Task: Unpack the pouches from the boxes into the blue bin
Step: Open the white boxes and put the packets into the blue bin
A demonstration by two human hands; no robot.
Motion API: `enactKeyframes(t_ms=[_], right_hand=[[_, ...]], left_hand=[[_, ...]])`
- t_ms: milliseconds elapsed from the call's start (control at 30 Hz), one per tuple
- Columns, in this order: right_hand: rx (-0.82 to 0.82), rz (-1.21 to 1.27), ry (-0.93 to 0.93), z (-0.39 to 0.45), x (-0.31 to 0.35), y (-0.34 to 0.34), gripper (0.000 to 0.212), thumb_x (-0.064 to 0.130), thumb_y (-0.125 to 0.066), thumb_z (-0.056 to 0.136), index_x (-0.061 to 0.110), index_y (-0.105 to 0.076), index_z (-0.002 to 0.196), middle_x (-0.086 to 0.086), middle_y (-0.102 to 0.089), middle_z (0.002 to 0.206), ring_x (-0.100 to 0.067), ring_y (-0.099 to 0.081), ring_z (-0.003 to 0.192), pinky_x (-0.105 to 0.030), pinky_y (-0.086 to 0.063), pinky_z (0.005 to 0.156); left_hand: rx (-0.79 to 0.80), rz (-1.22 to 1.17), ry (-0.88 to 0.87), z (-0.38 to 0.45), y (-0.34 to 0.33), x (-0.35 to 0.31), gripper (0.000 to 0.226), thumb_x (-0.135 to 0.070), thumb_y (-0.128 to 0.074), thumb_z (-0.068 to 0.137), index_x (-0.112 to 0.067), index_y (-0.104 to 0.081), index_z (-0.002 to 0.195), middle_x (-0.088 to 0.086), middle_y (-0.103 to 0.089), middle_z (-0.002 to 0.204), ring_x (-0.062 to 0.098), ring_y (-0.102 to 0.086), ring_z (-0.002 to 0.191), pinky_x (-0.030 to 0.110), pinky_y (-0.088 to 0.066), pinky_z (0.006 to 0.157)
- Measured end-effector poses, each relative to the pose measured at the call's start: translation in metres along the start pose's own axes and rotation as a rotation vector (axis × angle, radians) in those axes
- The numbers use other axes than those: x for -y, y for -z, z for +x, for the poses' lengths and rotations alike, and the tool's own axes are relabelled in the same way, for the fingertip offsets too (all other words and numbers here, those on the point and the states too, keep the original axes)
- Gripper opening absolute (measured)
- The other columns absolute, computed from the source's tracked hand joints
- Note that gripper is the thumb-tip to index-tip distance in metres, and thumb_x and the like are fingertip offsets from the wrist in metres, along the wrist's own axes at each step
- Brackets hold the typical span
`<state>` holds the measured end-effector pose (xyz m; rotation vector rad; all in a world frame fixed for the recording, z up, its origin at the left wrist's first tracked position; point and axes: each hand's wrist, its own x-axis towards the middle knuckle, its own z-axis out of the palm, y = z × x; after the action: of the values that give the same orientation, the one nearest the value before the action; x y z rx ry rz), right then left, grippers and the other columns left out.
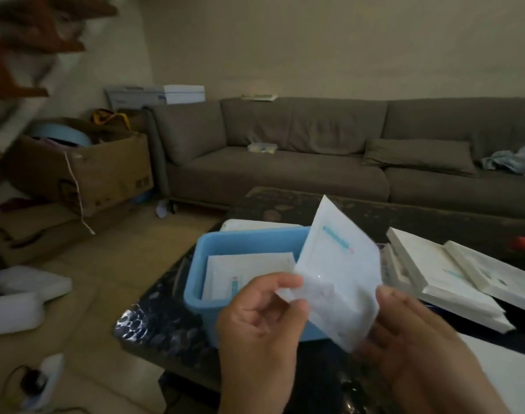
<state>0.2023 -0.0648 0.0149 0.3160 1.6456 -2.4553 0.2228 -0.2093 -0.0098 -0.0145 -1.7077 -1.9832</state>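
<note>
Both hands are up in front of the camera, and between them is a flat white plastic pouch with a teal printed stripe, held tilted just above the near right part of the pale blue rectangular plastic bin. The left hand pinches the pouch's lower left corner between thumb and fingers; the right hand grips its lower right edge, thumb on the front. This looks like the transfer step: pouch in the air, not yet dropped. The next move, as I read it, calls for lowering it flat into the bin and letting go with both hands. Inside the bin lie white pouches already (how many, I cannot tell), the top one showing a small teal mark. To the right on the dark patterned worktop sit flat white cardboard boxes, stacked and overlapping; whether any pouches remain in them is hidden.
</note>
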Motion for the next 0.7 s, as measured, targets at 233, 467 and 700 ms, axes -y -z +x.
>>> enactKeyframes(t_ms=[233, 467, 700], right_hand=[[0.360, -0.603, 0.226, 0.016, 0.041, -0.028, 0.030, 0.021, -0.059, 0.082, 0.024, -0.058, 0.111, 0.001, -0.076, 0.096, -0.017, -0.074, 0.087, -0.038, -0.061, 0.074], [0.426, -0.630, 0.195, 0.030, 0.029, -0.047, 0.035, 0.024, -0.064, 0.077, 0.026, -0.058, 0.111, 0.005, -0.077, 0.095, -0.014, -0.074, 0.088, -0.039, -0.059, 0.083], [0.407, 0.039, -0.060, 0.027, 0.005, -0.049, 0.037, 0.004, -0.061, 0.077, 0.009, -0.066, 0.113, -0.014, -0.073, 0.107, -0.033, -0.072, 0.093, -0.040, -0.061, 0.072]], left_hand=[[0.037, -0.062, 0.283, 0.036, 0.046, -0.019, 0.048, -0.046, -0.073, 0.055, -0.024, -0.065, 0.096, 0.000, -0.077, 0.089, 0.023, -0.074, 0.082, 0.037, -0.059, 0.065], [-0.009, 0.083, 0.317, 0.038, 0.058, -0.026, 0.033, -0.034, -0.070, 0.064, -0.028, -0.071, 0.096, -0.011, -0.078, 0.088, 0.007, -0.075, 0.082, 0.033, -0.060, 0.067], [-0.189, -0.208, 0.319, 0.042, 0.055, -0.026, 0.032, -0.022, -0.069, 0.069, -0.025, -0.070, 0.100, -0.005, -0.079, 0.093, 0.017, -0.076, 0.085, 0.034, -0.062, 0.059]])
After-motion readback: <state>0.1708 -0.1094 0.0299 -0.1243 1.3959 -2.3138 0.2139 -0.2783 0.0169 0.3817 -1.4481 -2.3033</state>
